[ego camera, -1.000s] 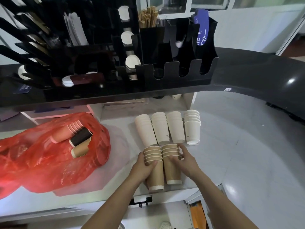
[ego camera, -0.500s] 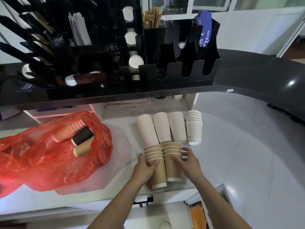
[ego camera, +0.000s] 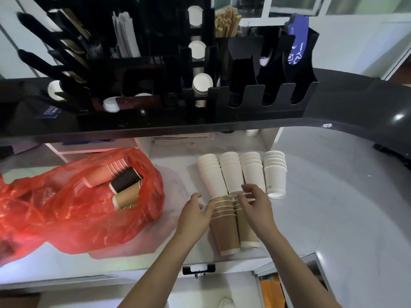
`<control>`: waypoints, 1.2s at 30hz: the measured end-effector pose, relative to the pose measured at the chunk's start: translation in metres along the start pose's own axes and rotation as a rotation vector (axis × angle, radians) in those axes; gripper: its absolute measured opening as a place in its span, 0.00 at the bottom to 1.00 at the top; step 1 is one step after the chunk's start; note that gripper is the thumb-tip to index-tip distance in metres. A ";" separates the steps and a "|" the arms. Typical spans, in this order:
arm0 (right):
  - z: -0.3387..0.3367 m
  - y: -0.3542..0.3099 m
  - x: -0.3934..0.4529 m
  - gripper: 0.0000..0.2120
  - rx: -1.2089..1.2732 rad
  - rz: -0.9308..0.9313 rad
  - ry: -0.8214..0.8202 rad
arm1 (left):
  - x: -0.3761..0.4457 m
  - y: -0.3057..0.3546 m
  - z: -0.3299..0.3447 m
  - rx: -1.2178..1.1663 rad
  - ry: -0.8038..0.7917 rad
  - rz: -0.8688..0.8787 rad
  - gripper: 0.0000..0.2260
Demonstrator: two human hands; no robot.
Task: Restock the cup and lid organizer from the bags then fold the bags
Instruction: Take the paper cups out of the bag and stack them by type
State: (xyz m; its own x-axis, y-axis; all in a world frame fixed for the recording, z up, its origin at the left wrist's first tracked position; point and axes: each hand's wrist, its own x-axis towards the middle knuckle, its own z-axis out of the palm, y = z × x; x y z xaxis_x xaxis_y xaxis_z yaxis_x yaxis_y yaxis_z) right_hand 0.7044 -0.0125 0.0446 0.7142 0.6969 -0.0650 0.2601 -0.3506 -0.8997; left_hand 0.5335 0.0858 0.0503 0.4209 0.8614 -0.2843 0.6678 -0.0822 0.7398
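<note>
Two stacks of brown paper cups lie side by side on the white worktop, the left stack [ego camera: 224, 232] and the right stack [ego camera: 246, 234], rims pointing away from me. My left hand [ego camera: 195, 215] sits just left of the left stack with loose, spread fingers, its thumb at the rims. My right hand [ego camera: 255, 207] hovers over the rims of the right stack with fingers stretched out, gripping nothing that I can see. Several stacks of white cups [ego camera: 231, 172] lie in a row behind. A red plastic bag [ego camera: 66, 210] at the left holds more cups [ego camera: 126, 185]. The black organizer [ego camera: 266, 101] stands on the counter above.
The organizer holds white lids [ego camera: 201, 83], wooden stirrers [ego camera: 226, 23] and straws. The glossy black counter [ego camera: 344, 103] overhangs the white worktop [ego camera: 333, 207]. A small black clip [ego camera: 199, 268] hangs at the worktop's front edge.
Both hands have let go of the brown stacks they were wrapped around. The left hand has slid off to the left and the right hand has lifted toward the rims.
</note>
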 end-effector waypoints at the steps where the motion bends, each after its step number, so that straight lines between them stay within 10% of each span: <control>1: 0.008 -0.008 0.000 0.12 0.014 -0.015 -0.016 | 0.000 0.001 -0.010 -0.009 0.031 0.025 0.23; 17: 0.200 -0.141 -0.016 0.09 0.050 -0.336 -0.293 | 0.011 -0.105 -0.216 0.142 0.412 0.255 0.05; 24: 0.273 -0.164 -0.025 0.10 -0.192 -0.642 -0.496 | 0.040 -0.177 -0.256 0.287 0.190 0.187 0.13; 33: 0.283 -0.131 -0.026 0.15 -0.487 -0.389 -0.568 | 0.079 -0.214 -0.250 0.429 -0.187 0.172 0.37; 36: 0.275 -0.122 -0.026 0.17 -0.506 -0.328 -0.509 | 0.089 -0.215 -0.242 0.401 -0.173 0.238 0.30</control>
State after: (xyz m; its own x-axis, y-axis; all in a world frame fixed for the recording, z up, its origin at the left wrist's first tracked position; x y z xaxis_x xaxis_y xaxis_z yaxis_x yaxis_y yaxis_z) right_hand 0.4748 0.1842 0.0372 0.1966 0.9718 -0.1298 0.7576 -0.2347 -0.6091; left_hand 0.2788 0.3011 0.0136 0.6632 0.7025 -0.2580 0.7100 -0.4817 0.5136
